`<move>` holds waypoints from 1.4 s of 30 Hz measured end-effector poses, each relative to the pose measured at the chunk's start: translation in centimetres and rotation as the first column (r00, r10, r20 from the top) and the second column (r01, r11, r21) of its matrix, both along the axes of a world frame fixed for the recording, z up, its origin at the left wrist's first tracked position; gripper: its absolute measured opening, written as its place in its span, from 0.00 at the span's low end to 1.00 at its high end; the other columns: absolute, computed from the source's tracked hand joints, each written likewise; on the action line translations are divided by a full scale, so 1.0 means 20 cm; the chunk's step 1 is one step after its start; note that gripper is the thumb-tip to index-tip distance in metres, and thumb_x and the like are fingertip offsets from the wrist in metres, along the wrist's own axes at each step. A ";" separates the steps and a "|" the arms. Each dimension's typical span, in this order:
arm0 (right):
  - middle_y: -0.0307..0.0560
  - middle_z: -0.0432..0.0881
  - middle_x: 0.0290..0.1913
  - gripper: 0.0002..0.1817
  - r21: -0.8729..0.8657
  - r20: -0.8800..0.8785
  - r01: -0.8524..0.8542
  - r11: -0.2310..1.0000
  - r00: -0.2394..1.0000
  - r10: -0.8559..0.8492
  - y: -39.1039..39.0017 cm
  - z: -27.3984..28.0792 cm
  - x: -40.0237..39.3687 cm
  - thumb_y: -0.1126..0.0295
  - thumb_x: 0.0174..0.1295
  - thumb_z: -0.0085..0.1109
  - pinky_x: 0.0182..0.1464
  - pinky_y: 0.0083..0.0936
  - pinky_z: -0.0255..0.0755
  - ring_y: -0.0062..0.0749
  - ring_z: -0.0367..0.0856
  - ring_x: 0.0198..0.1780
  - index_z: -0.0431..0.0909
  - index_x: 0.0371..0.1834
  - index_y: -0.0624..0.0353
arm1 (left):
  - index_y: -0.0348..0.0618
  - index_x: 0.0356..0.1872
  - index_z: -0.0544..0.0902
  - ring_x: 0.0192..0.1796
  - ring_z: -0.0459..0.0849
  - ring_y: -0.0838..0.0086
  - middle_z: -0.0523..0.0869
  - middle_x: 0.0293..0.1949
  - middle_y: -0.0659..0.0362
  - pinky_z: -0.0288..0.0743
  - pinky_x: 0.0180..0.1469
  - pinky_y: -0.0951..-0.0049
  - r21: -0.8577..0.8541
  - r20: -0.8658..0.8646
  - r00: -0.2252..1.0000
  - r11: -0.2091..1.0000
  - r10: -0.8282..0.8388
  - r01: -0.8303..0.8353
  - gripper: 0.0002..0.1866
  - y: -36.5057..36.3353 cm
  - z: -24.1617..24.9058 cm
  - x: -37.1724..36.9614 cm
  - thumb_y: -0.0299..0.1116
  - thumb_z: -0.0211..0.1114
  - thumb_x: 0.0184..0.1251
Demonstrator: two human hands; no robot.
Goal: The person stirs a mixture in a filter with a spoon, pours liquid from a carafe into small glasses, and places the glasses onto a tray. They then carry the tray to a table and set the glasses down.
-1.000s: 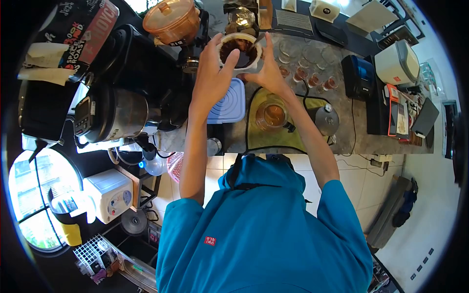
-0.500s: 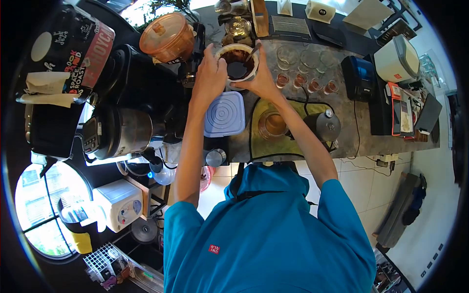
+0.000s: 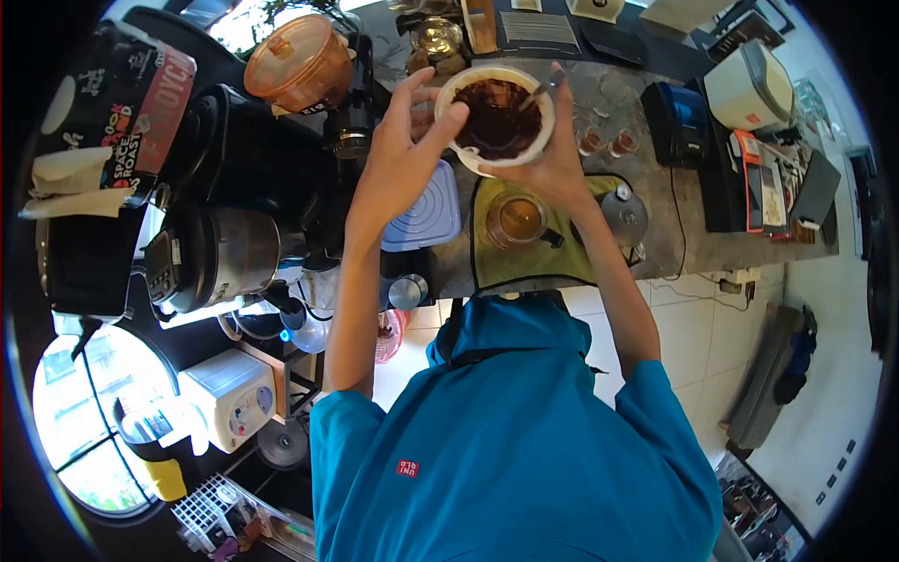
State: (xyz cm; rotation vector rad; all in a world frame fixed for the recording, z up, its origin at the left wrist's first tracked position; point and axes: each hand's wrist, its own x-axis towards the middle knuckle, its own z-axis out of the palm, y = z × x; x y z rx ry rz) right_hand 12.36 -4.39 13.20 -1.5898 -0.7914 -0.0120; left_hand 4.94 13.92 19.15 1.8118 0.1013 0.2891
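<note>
A white tub (image 3: 479, 161) with dark brown, wet-looking contents is held up over the counter, its mouth tilted towards me. My right hand (image 3: 552, 155) grips it from the right and below. A metal spoon (image 3: 541, 92) leans in the brown contents, its handle beside my right fingers. On the tub's other side is my left hand (image 3: 403, 140), thumb over the rim and the fingers by the outer wall, partly hidden. Below the hands are a blue-grey square lid (image 3: 426, 214) and a glass of amber liquid (image 3: 517, 221) on a green cloth (image 3: 487, 267).
A dark kettle (image 3: 625, 215) with a dial stands on the cloth's right side. Small glasses of reddish-brown liquid (image 3: 623, 143) stand behind it. An orange lidded container (image 3: 300, 66) is at the left, a blue-black device (image 3: 676, 122) at the right. A metal cup (image 3: 406, 292) sits near the front edge.
The tub has come up closer to me and slightly right, tilting so more of its inside shows. My left fingers have loosened and spread. The view has shifted a little.
</note>
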 end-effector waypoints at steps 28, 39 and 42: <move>0.56 0.60 0.67 0.72 0.091 -0.305 0.253 0.963 0.928 -0.215 -0.23 -0.27 -0.53 0.81 0.40 0.77 0.66 0.39 0.70 0.45 0.69 0.66 0.22 0.76 0.48 | 0.32 0.70 0.56 0.63 0.74 0.45 0.72 0.61 0.35 0.67 0.64 0.59 0.433 -0.198 0.967 0.870 -0.163 0.236 0.37 -0.40 -0.13 -0.19 0.43 0.62 0.68; 0.56 0.60 0.68 0.75 0.137 -0.432 0.204 0.969 0.893 -0.127 -0.29 -0.25 -0.55 0.73 0.37 0.82 0.70 0.39 0.63 0.44 0.64 0.70 0.21 0.75 0.56 | 0.32 0.64 0.66 0.61 0.72 0.49 0.75 0.57 0.42 0.64 0.64 0.56 0.384 0.198 0.980 0.922 -0.028 -0.052 0.29 -0.45 -0.06 -0.39 0.32 0.64 0.64; 0.56 0.59 0.69 0.69 0.038 -0.297 0.196 0.980 0.939 -0.176 -0.34 -0.25 -0.53 0.66 0.46 0.79 0.72 0.39 0.56 0.44 0.60 0.72 0.25 0.76 0.57 | 0.32 0.59 0.72 0.58 0.75 0.55 0.78 0.54 0.46 0.66 0.62 0.60 0.181 0.319 0.947 0.980 0.026 -0.088 0.25 -0.46 -0.12 -0.50 0.33 0.65 0.64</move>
